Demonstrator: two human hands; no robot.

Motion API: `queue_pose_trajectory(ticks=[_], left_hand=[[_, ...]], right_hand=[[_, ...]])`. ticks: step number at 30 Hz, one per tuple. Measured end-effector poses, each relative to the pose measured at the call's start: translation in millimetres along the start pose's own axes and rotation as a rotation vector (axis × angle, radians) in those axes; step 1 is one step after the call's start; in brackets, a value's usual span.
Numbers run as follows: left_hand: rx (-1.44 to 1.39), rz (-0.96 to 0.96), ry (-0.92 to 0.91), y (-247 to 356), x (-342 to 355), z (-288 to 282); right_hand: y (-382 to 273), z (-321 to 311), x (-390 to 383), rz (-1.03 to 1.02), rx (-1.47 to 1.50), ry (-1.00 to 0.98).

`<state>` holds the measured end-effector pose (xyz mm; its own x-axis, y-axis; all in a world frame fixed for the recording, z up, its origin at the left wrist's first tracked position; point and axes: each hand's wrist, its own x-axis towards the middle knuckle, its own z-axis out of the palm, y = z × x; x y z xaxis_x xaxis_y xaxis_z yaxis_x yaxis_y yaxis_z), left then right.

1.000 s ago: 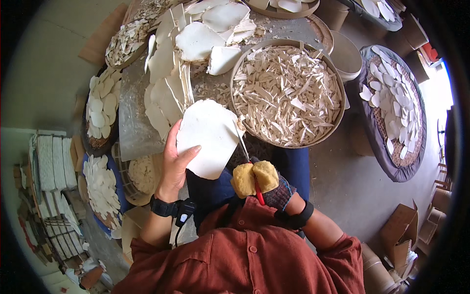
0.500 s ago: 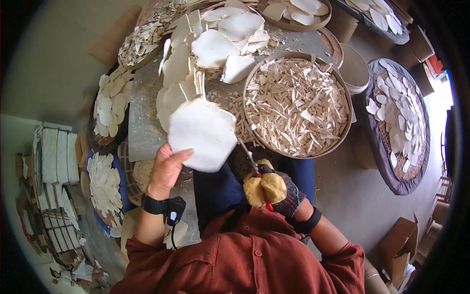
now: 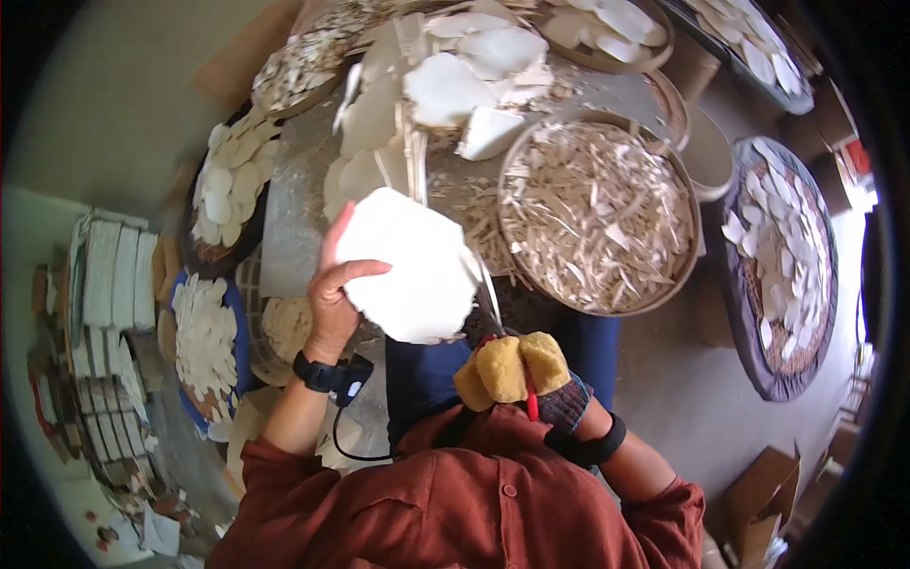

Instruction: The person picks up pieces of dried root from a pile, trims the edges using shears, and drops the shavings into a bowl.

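Note:
My left hand (image 3: 334, 302) holds an irregular, flat white slab (image 3: 408, 275), thumb across its front and a finger behind its upper edge. My right hand (image 3: 536, 384), in a dark knit glove with yellow foam pads, grips red-handled shears (image 3: 532, 406). Their tips are at the slab's right edge, partly hidden, where a narrow pale strip shows. Beyond the slab, stacked white slabs (image 3: 445, 85) lie on the grey worktop (image 3: 294, 190). At their right, a round tray (image 3: 690, 223) holds many pale offcuts.
Trays of white pieces stand left (image 3: 204, 341) and upper right (image 3: 607, 28); a purple-rimmed tray (image 3: 810, 351) is at right. A pale bucket (image 3: 711, 156) sits behind the offcuts. Bundled white stacks (image 3: 109, 275) are at far left, cardboard (image 3: 758, 498) at lower right.
The surroundings have shifted rightward in the view as the camera moved. The white slab has turned in my left hand, and its right edge meets the shears in my right hand.

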<state>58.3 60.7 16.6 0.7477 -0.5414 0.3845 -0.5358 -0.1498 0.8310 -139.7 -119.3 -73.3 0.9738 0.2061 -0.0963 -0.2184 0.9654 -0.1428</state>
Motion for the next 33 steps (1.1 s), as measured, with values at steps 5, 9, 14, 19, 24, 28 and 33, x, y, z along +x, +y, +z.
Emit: queue_pose_trajectory(ticks=[5, 9, 14, 19, 24, 28, 33], left_hand=[[0.006, 0.01, -0.033, -10, -11, -11], [0.07, 0.161, -0.019, -1, -5, -13], [0.138, 0.185, 0.192, 13, -28, -34], [0.417, 0.111, 0.374, 22, -47, -46], [-0.04, -0.308, 0.408, 28, -62, -24], [-0.31, -0.481, 0.46, 27, -71, -16], [-0.585, -0.496, 0.426, 40, -74, -7]], right_hand=[[-5, 12, -10, -0.059, -0.693, 0.151], [-2, 18, -17, -0.1, -0.815, 0.227], [1, 17, -1, -0.045, -1.082, 0.17], [-1, 19, 16, -0.03, -1.217, 0.148], [-5, 21, 23, -0.035, -1.31, 0.181], [-6, 23, 24, -0.024, -1.363, 0.196], [-8, 20, 17, -0.069, -1.403, 0.242]])
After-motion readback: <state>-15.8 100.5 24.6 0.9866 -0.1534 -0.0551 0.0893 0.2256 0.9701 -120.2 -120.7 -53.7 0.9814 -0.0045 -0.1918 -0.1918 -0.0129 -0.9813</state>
